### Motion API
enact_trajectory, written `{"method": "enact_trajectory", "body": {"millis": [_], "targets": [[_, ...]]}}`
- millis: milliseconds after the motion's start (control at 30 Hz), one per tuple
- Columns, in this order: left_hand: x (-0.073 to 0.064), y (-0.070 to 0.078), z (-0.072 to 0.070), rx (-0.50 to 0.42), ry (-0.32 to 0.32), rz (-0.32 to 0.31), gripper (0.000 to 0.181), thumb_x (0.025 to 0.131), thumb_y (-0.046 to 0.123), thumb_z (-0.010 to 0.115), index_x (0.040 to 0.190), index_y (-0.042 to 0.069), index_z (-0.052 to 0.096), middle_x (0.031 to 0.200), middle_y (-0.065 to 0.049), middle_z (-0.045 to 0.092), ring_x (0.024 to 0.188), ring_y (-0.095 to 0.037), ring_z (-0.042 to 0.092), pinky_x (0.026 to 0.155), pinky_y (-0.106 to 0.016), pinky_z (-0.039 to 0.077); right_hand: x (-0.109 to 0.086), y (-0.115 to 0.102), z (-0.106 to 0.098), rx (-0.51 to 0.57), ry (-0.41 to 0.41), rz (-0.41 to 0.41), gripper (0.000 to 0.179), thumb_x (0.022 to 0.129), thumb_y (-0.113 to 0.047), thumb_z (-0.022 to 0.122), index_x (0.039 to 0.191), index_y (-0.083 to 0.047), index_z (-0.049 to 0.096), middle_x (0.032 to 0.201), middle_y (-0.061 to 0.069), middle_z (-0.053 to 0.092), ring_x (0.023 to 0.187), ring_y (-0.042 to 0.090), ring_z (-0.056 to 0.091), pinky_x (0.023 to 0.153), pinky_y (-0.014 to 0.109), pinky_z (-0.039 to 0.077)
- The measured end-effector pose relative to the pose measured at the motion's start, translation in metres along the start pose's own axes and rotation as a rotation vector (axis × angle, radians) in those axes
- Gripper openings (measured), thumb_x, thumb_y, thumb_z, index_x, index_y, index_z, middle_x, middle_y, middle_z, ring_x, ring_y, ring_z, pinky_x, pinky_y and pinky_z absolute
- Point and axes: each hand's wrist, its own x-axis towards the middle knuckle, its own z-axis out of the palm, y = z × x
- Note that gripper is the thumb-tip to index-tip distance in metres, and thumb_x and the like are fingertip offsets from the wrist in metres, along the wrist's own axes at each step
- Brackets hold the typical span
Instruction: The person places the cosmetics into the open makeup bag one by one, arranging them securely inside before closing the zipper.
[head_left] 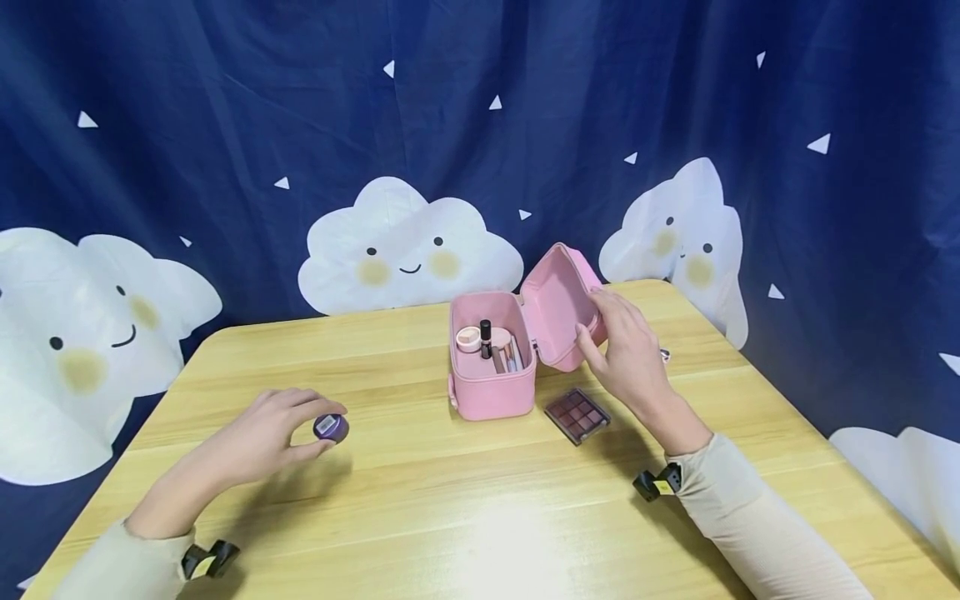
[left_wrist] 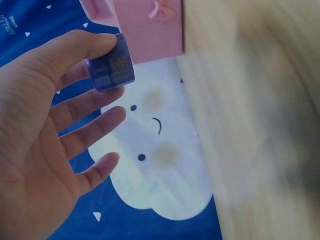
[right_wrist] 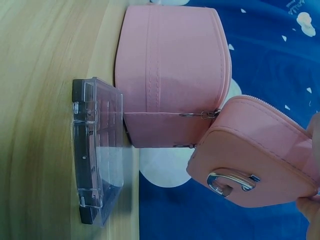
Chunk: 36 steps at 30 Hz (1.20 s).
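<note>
Between thumb and index finger, my left hand [head_left: 258, 437] pinches a small purple jar [head_left: 331, 427] above the table's left side. In the left wrist view a printed square code shows on the jar [left_wrist: 111, 65], and the other fingers are spread. My right hand [head_left: 628, 354] grips the edge of the raised lid [head_left: 557, 304] of a pink cosmetic case [head_left: 495, 398]. The lid leans out to the right of the case. Inside the case are a round compact [head_left: 468, 338], a black-capped tube [head_left: 486, 337] and several slim items. The right wrist view shows a metal handle [right_wrist: 232, 182] on the lid.
An eyeshadow palette [head_left: 577, 415] with a clear cover lies right of the case, below my right hand. A small shiny object [head_left: 665, 355] is partly hidden behind that hand. The wooden table [head_left: 405, 492] ends at a blue curtain [head_left: 450, 108] with white clouds.
</note>
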Motion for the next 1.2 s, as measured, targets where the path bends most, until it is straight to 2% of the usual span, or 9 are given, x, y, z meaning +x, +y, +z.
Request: {"method": "enact_trajectory", "body": {"millis": [200, 500, 767, 1000, 1200], "targets": [[0.021, 0.004, -0.004, 0.008, 0.008, 0.037, 0.036, 0.079, 0.026, 0.081, 0.111, 0.015, 0.07, 0.1, 0.008, 0.065, 0.096, -0.018, 0.063, 0.08, -0.05, 0.045, 0.0, 0.0, 0.0, -0.004, -0.009, 0.001, 0.048, 0.088, -0.021, 0.062, 0.13, 0.001, 0.055, 0.131, 0.018, 0.059, 0.121, 0.04, 0.053, 0.102, 0.053, 0.041], [0.053, 0.012, -0.009, 0.005, -0.053, 0.043, 0.042, 0.082, 0.028, 0.078, 0.12, 0.012, 0.066, 0.106, 0.001, 0.066, 0.1, -0.021, 0.062, 0.085, -0.051, 0.044, -0.001, 0.0, 0.0, -0.001, -0.01, 0.001, 0.047, 0.088, -0.021, 0.062, 0.13, 0.001, 0.055, 0.13, 0.018, 0.059, 0.121, 0.04, 0.053, 0.102, 0.053, 0.041], [0.078, 0.014, -0.01, 0.004, -0.014, 0.096, 0.038, 0.082, 0.025, 0.078, 0.116, 0.014, 0.066, 0.106, -0.001, 0.066, 0.101, -0.024, 0.062, 0.087, -0.054, 0.043, 0.0, -0.002, -0.001, 0.002, -0.006, 0.002, 0.048, 0.088, -0.022, 0.062, 0.129, 0.001, 0.055, 0.131, 0.018, 0.059, 0.121, 0.039, 0.053, 0.102, 0.053, 0.041], [0.102, 0.019, -0.01, -0.009, -0.018, 0.116, 0.034, 0.083, 0.024, 0.077, 0.114, 0.016, 0.065, 0.107, 0.0, 0.065, 0.103, -0.024, 0.061, 0.087, -0.053, 0.043, 0.0, -0.001, 0.001, 0.001, -0.002, -0.005, 0.048, 0.088, -0.021, 0.062, 0.129, 0.001, 0.056, 0.13, 0.018, 0.059, 0.119, 0.041, 0.054, 0.101, 0.054, 0.042], [0.126, 0.022, -0.006, -0.024, -0.035, 0.111, 0.033, 0.087, 0.028, 0.074, 0.116, 0.016, 0.065, 0.11, 0.0, 0.064, 0.109, -0.024, 0.058, 0.095, -0.054, 0.04, -0.001, -0.002, -0.001, -0.002, -0.004, 0.003, 0.048, 0.088, -0.021, 0.063, 0.13, 0.001, 0.056, 0.131, 0.018, 0.059, 0.119, 0.04, 0.054, 0.101, 0.053, 0.041]]}}
